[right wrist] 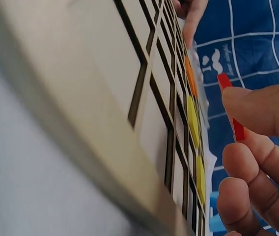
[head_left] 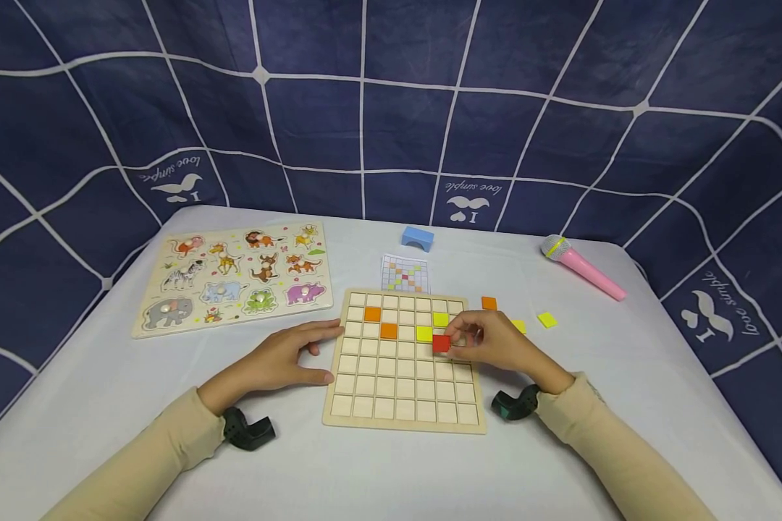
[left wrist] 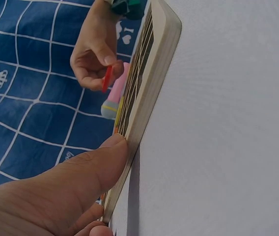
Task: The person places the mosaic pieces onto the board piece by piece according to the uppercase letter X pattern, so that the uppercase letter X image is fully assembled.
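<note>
Blue cloth [head_left: 313, 123] reads "I" and "love simple" upside down.

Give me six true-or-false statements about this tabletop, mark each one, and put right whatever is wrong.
1. The right hand pinches a red tile over the grid board. True.
2. Both hands hold tiles. False: the left hand touches the board's left edge and holds no tile.
3. Two orange tiles lie in cells of the board. True.
4. Every tile in view is either on the board or in a hand. False: yellow tiles and an orange one lie off the board, to its right.
5. The pink microphone lies to the right of the board. True.
6. Nothing lies on the table left of the board. False: an animal puzzle lies there.
</note>
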A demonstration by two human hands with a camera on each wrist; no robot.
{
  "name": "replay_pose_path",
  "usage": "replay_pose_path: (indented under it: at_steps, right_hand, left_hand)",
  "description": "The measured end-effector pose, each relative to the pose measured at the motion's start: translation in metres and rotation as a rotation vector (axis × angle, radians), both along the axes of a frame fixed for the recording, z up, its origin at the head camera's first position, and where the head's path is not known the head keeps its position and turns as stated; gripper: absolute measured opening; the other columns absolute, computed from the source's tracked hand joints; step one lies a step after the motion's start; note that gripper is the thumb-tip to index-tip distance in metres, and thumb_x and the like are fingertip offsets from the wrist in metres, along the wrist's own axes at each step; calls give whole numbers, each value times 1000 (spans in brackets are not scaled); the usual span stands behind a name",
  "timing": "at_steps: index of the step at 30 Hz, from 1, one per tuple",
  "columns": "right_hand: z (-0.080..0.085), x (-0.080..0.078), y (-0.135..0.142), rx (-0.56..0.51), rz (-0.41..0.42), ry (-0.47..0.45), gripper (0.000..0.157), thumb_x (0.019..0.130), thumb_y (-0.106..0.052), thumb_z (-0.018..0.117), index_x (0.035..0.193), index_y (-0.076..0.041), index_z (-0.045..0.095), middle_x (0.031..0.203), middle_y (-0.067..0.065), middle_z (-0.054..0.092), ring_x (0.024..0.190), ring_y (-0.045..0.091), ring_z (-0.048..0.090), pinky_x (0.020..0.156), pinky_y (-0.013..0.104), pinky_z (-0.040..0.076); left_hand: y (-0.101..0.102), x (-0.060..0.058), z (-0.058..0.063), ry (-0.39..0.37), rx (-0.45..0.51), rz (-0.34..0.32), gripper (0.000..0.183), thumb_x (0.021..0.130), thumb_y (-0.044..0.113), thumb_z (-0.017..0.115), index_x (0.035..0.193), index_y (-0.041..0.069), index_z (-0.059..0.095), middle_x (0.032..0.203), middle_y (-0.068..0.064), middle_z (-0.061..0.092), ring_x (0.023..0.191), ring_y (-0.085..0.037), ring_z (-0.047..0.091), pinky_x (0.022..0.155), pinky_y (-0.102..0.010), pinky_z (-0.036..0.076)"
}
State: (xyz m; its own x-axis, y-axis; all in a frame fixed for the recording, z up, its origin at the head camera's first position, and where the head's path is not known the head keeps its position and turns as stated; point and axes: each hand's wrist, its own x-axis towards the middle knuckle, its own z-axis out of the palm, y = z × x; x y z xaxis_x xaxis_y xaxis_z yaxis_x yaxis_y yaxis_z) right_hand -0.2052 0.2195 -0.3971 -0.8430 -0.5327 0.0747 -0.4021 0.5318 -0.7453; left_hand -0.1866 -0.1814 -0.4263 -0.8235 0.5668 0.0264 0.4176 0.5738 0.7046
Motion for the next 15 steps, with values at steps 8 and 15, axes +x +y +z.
replay_pose_path:
  at_steps: [8, 15]
  right_hand:
    - [-1, -2, -14, -45, 13, -38, 19, 86, -5, 91, 100, -5, 78, 88, -2, 69, 68, 12, 54, 64, 24, 43]
    - [-1, -3, -26, -29, 31, -35, 18, 86, -7, 91, 98, -7, 77, 86, -6, 67, 68, 12, 54, 65, 25, 44]
  left_hand:
    - [1, -1, 0, 4, -9, 0, 81, 88, 34, 92, 155, 2, 58, 161, -16, 54, 95, -9, 53, 81, -30, 41]
    - [1, -1, 0, -2, -9, 2, 81, 88, 34, 92, 155, 3, 58, 161, -16, 54, 95, -9, 53, 80, -30, 41]
